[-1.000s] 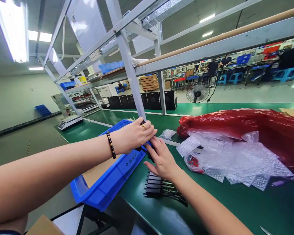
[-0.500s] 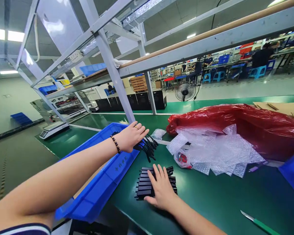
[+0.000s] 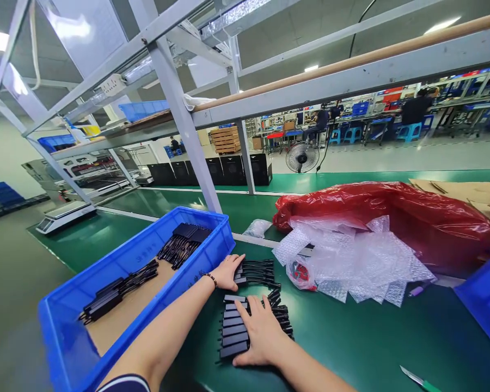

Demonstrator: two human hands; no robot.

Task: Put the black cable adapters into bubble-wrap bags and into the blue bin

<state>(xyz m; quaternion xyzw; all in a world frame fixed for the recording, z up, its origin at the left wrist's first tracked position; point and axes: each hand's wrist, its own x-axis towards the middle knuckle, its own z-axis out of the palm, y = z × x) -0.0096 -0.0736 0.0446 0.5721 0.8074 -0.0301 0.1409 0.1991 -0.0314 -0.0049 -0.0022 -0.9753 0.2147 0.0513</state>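
Note:
My right hand [image 3: 256, 333] lies flat, fingers spread, on a row of small black cabled parts [image 3: 232, 336] on the green bench. My left hand [image 3: 227, 270] rests beside the blue bin's near corner, with its fingers closed on another bunch of black cabled parts [image 3: 256, 269] that lies on the bench. A beaded bracelet is on the left wrist. The blue bin [image 3: 73, 294] at my left holds several more black parts [image 3: 183, 242] on a brown cardboard sheet.
A heap of bubble wrap [image 3: 359, 261] and a red plastic bag [image 3: 392, 209] lie at the right. Another blue bin [image 3: 485, 296] shows at the right edge. A green-handled knife [image 3: 418, 380] lies at the front right. A white frame post [image 3: 183, 120] stands behind the bin.
My left hand has come down from above the bin's far corner to the bench, bringing the bunch of black parts with it. My right hand stays on the row.

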